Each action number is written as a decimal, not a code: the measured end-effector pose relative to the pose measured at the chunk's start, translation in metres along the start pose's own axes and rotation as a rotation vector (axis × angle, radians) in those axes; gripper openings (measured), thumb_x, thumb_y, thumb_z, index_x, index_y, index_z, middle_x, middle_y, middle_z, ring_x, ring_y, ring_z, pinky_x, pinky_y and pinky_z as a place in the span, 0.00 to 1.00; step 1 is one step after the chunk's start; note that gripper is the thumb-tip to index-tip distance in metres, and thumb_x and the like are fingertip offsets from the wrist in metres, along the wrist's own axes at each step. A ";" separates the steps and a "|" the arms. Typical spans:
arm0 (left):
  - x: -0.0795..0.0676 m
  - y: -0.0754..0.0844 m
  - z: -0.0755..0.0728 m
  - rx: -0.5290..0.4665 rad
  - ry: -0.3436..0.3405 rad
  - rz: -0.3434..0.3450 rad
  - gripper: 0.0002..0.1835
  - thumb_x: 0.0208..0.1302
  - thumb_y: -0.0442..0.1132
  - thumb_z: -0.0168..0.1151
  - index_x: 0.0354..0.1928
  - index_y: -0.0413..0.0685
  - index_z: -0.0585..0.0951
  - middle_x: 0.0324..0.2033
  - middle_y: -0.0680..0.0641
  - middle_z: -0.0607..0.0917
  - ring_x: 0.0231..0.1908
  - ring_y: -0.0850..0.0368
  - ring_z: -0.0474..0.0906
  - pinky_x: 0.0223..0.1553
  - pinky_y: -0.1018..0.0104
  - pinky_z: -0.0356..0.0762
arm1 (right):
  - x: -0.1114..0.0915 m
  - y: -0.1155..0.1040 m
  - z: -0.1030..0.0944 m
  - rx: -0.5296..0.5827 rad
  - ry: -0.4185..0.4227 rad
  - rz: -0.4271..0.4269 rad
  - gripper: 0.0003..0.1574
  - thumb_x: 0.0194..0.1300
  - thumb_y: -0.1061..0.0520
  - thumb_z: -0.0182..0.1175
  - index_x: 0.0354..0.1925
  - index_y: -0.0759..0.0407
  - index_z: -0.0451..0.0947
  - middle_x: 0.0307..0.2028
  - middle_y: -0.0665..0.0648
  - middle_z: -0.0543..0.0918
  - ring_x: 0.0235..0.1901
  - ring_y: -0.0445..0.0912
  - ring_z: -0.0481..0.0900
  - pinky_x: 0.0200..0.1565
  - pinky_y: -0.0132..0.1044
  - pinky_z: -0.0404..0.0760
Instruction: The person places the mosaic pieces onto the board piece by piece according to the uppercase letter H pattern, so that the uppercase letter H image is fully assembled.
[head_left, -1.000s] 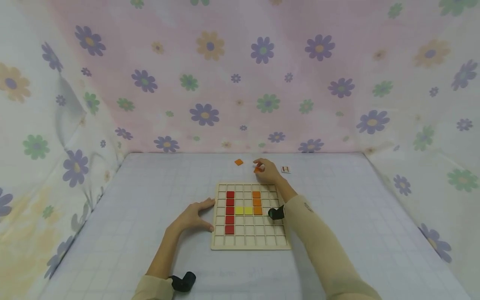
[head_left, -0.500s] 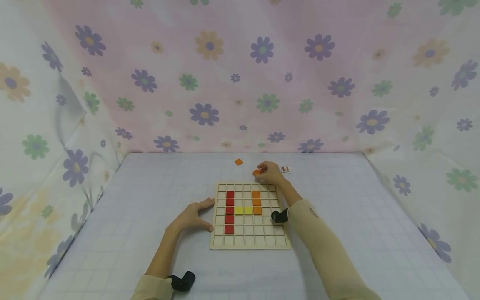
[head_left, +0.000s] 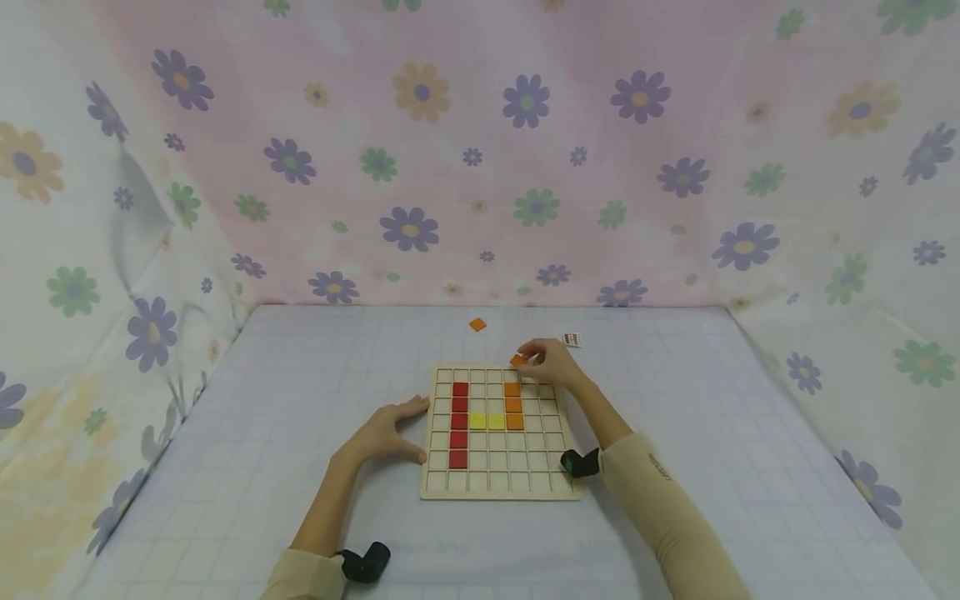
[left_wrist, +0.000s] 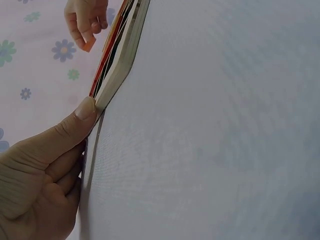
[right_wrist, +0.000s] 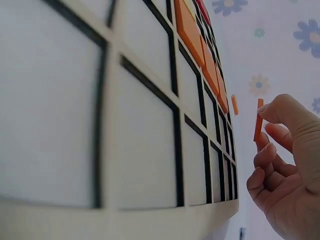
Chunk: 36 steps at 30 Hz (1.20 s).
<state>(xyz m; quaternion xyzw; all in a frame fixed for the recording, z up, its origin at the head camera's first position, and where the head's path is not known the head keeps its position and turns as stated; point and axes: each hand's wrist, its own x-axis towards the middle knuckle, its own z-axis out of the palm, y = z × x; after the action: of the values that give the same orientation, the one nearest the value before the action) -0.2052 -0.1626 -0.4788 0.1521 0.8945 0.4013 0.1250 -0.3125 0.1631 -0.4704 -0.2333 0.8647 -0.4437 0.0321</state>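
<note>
A wooden grid board [head_left: 500, 492] lies on the table, with a column of red tiles [head_left: 459, 439], two yellow tiles [head_left: 487, 422] and three orange tiles [head_left: 513, 405] set in its cells. My left hand [head_left: 384, 433] rests at the board's left edge, thumb and fingers spread; in the left wrist view its thumb [left_wrist: 70, 125] touches the board's side. Over the board's far edge, my right hand [head_left: 553, 364] pinches an orange tile [head_left: 517, 360] between thumb and fingers. The right wrist view shows that tile [right_wrist: 258, 120] edge-on, apart from the board.
Another orange tile [head_left: 477, 325] lies loose on the table behind the board. A small printed card [head_left: 572, 340] is to its right, beyond my right hand. Flowered cloth walls [head_left: 480, 200] stand at the back and both sides of the table.
My right hand has come nearer and slightly right, carrying the pinched orange tile from behind the board to its far edge. My left hand has stayed in place.
</note>
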 end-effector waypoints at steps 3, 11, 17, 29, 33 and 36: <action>0.001 0.001 0.000 0.001 -0.002 -0.008 0.50 0.33 0.42 0.80 0.65 0.44 0.69 0.66 0.41 0.65 0.68 0.43 0.56 0.67 0.45 0.54 | -0.010 -0.005 0.001 -0.002 -0.026 -0.026 0.20 0.55 0.63 0.65 0.46 0.70 0.78 0.39 0.64 0.81 0.29 0.45 0.77 0.33 0.34 0.79; 0.002 0.000 0.001 0.002 -0.004 0.010 0.50 0.34 0.42 0.80 0.65 0.42 0.68 0.66 0.39 0.65 0.68 0.42 0.56 0.67 0.45 0.54 | -0.037 -0.013 0.009 -0.028 -0.061 -0.096 0.18 0.52 0.66 0.64 0.44 0.70 0.78 0.35 0.61 0.82 0.24 0.39 0.71 0.27 0.29 0.75; 0.002 0.000 0.000 -0.003 -0.002 0.012 0.50 0.35 0.41 0.80 0.65 0.41 0.68 0.66 0.39 0.65 0.68 0.43 0.56 0.68 0.46 0.53 | -0.052 -0.017 0.019 -0.035 -0.102 -0.116 0.18 0.50 0.67 0.64 0.43 0.71 0.79 0.36 0.62 0.82 0.25 0.38 0.71 0.28 0.28 0.76; 0.001 -0.002 -0.001 -0.008 -0.001 0.015 0.50 0.33 0.41 0.80 0.65 0.42 0.69 0.66 0.40 0.65 0.68 0.42 0.57 0.67 0.45 0.54 | -0.069 -0.030 0.031 -0.156 -0.203 -0.104 0.19 0.53 0.60 0.65 0.46 0.62 0.82 0.39 0.53 0.79 0.36 0.42 0.70 0.35 0.30 0.72; 0.001 -0.002 0.000 -0.011 0.001 0.013 0.50 0.33 0.41 0.80 0.65 0.42 0.69 0.66 0.39 0.65 0.68 0.42 0.57 0.67 0.45 0.54 | -0.072 -0.030 0.030 -0.137 -0.213 -0.135 0.17 0.55 0.58 0.67 0.44 0.62 0.84 0.38 0.53 0.78 0.34 0.42 0.69 0.33 0.29 0.70; 0.001 -0.002 0.000 -0.011 -0.001 0.015 0.50 0.33 0.41 0.80 0.65 0.42 0.69 0.66 0.39 0.65 0.68 0.42 0.56 0.67 0.45 0.54 | -0.074 -0.029 0.029 -0.112 -0.235 -0.152 0.17 0.56 0.55 0.68 0.43 0.62 0.84 0.36 0.52 0.78 0.31 0.40 0.67 0.30 0.28 0.69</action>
<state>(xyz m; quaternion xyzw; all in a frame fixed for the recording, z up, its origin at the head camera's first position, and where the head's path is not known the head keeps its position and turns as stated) -0.2062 -0.1639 -0.4806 0.1582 0.8911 0.4071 0.1235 -0.2278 0.1587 -0.4766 -0.3499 0.8582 -0.3656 0.0861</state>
